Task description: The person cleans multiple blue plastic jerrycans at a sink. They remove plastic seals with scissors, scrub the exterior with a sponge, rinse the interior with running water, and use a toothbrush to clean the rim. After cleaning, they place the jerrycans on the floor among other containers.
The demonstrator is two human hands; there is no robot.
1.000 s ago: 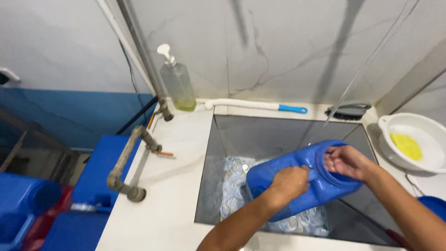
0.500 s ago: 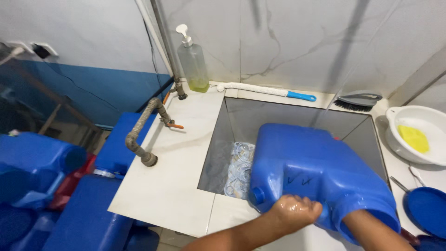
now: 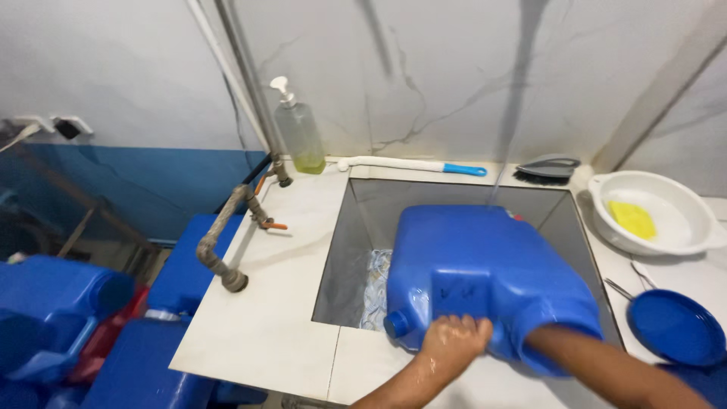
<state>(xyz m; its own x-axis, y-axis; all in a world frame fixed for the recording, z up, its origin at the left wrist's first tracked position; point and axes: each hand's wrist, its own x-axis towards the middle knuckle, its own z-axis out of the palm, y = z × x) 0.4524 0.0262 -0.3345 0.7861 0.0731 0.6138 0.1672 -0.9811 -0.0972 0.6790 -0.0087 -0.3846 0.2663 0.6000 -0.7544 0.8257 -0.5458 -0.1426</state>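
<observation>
Blue jerrycan [image 3: 485, 273] across sink's [image 3: 344, 250] front edge

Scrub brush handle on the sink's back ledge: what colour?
The scrub brush handle is white with a blue tip, seen in the head view.

1. The blue jerrycan [image 3: 485, 280] came up out of the sink [image 3: 356, 250], where it had lain low on its side, and now stood over the near rim.
2. It was turned over, so its broad flat face showed in place of its open mouth.
3. The left hand [image 3: 452, 342] slid from the can's upper side to its lower edge beside the small cap.
4. The right hand left the mouth and went out of sight behind the can.
</observation>
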